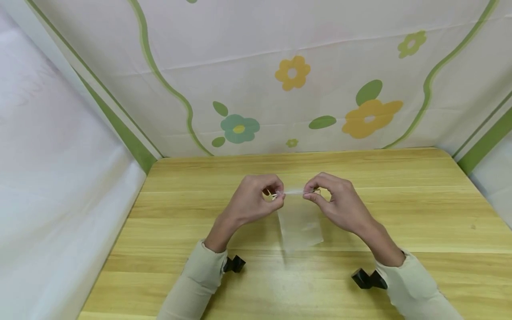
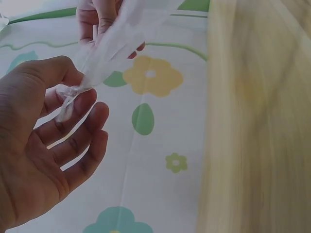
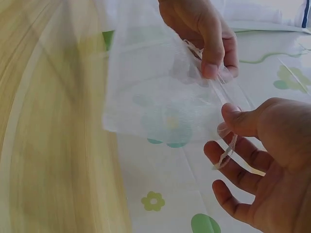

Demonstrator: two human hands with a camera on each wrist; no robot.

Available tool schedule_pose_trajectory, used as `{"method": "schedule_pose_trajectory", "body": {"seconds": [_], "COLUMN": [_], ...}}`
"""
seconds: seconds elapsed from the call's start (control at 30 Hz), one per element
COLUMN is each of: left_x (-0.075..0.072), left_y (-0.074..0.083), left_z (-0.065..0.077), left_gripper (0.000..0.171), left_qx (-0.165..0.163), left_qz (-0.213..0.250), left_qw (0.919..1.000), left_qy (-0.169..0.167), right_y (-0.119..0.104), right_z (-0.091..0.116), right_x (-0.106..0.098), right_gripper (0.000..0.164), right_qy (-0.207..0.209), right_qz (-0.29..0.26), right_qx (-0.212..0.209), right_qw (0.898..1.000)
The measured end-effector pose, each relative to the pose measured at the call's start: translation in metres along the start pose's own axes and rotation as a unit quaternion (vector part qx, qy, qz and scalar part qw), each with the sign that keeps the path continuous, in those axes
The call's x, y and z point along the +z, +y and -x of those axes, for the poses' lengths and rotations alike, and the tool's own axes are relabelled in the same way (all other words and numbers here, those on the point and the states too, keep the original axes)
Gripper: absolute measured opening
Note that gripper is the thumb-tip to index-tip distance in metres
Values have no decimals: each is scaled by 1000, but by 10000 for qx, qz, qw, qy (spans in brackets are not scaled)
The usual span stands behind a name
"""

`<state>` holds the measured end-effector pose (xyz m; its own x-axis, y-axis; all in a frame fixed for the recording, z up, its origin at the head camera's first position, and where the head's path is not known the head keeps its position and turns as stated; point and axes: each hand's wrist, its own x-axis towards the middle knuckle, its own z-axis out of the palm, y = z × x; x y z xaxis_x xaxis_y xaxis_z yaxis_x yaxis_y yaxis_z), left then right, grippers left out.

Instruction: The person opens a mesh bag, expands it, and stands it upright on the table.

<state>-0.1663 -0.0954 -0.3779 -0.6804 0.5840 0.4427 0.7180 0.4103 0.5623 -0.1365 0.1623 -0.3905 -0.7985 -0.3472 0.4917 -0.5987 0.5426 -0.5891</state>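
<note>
A sheer white drawstring pouch (image 1: 301,227) hangs above the wooden table, its top edge stretched between two hands. The left hand (image 1: 255,198) pinches one top corner between thumb and index finger. At the opposite corner the right hand (image 1: 340,203) pinches the edge the same way. In the left wrist view a knotted white cord (image 2: 67,108) dangles below the left fingertips. A loop of drawstring (image 3: 227,156) hangs from the right hand in the right wrist view. Through the thin mesh (image 3: 160,92) the printed backdrop shows.
The wooden table (image 1: 168,231) spans the lower view. Behind it stands a white cloth backdrop (image 1: 240,58) with printed flowers and green lines. White cloth (image 1: 48,178) also borders the left side. Black wrist mounts (image 1: 362,278) sit by the sleeves.
</note>
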Motion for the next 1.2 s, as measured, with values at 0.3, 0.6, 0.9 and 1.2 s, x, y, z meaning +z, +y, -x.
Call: {"method": "schedule_pose_trajectory", "body": {"seconds": [0.3,0.6,0.9,1.2], "left_x": [0,7,6,2], "left_y": [-2,2,1,0], "left_z": [0,-1,1,2], "left_gripper": [9,11,8,8], "left_qx": [79,282,212,-63], "left_qz": [-140,-17,-106,-162], "left_qw": [9998,9996,9996,9996], "left_qy": [87,-70,-172,-204], "right_y": [-2,-3,-3,-1], "right_z": [2,2,2,2], "right_x": [0,4,3,1], "right_gripper": [20,16,19,17], "right_qy": [-106,-147,-102,-23], "right_qz": [35,-34,104,183], "right_qx": [-145,-210,-189,-157], "right_qw": [9998,9997,9997,9997]}}
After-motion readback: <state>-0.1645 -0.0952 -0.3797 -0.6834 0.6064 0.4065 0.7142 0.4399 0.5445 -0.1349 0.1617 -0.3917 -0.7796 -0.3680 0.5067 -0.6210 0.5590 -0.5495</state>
